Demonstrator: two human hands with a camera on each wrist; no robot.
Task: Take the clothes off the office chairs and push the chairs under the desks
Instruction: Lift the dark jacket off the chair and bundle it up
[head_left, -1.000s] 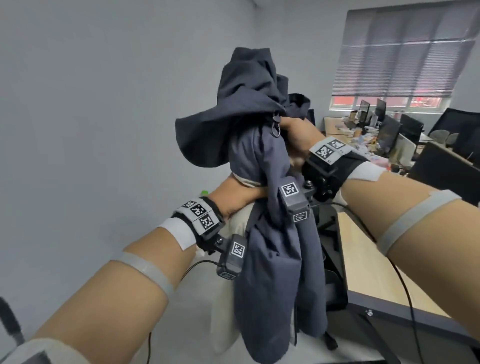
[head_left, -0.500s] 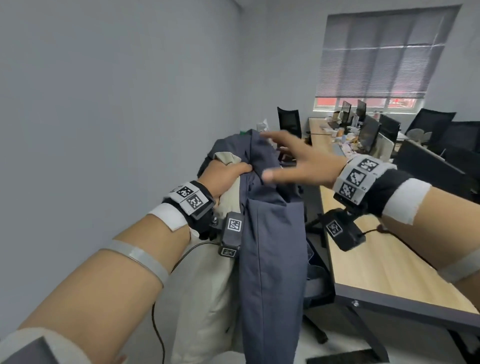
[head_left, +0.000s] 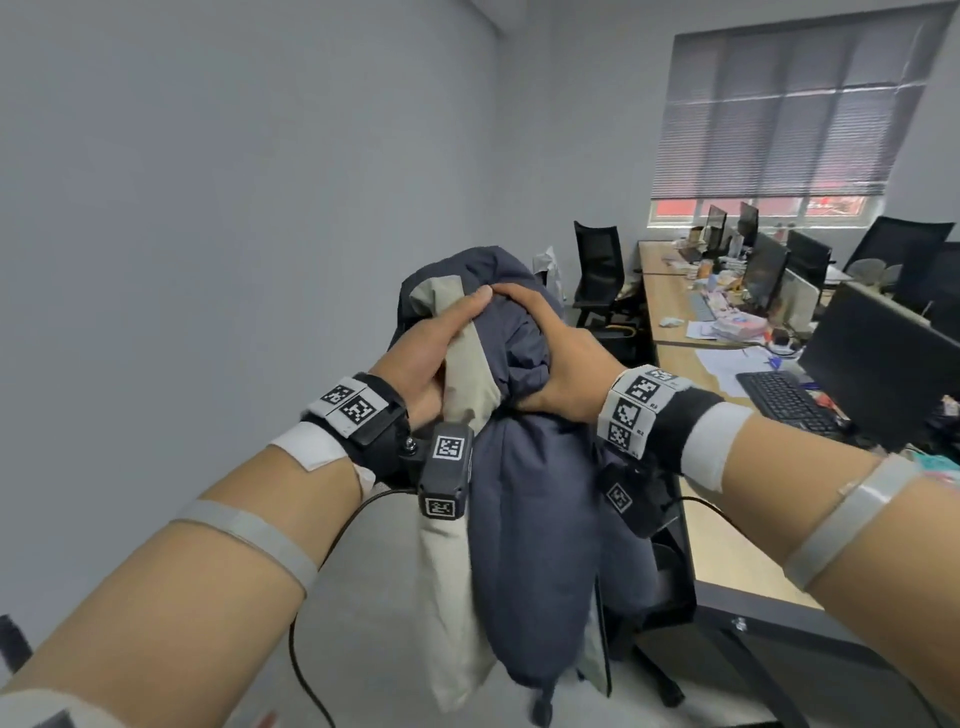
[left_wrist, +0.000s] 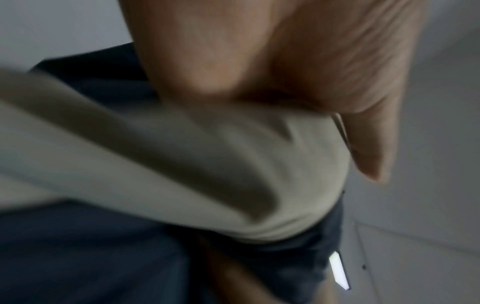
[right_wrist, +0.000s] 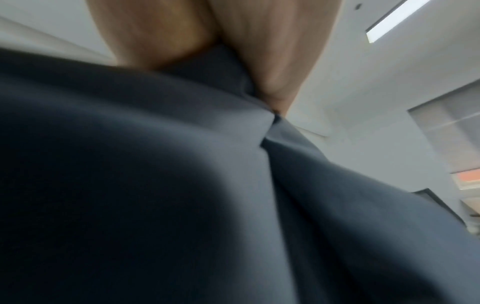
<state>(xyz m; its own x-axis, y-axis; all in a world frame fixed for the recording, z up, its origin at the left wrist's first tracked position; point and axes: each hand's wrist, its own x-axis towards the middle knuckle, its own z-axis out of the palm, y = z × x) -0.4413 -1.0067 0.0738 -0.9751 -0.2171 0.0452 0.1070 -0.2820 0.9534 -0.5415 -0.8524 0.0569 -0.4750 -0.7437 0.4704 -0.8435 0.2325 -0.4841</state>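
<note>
Both hands' fingers clutch 2 bunched garments: navy jacket (head_left: 524, 530) and beige garment (head_left: 447, 582), hanging limp.

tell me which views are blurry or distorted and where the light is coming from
Head view: fairly sharp, wide-angle bending at the edges; daylight enters under the window blinds. Left wrist view: smeared and dim, left hand gripping the jacket; a bright ceiling light shows. Right wrist view: soft and blurred, the right hand on dark cloth.
</note>
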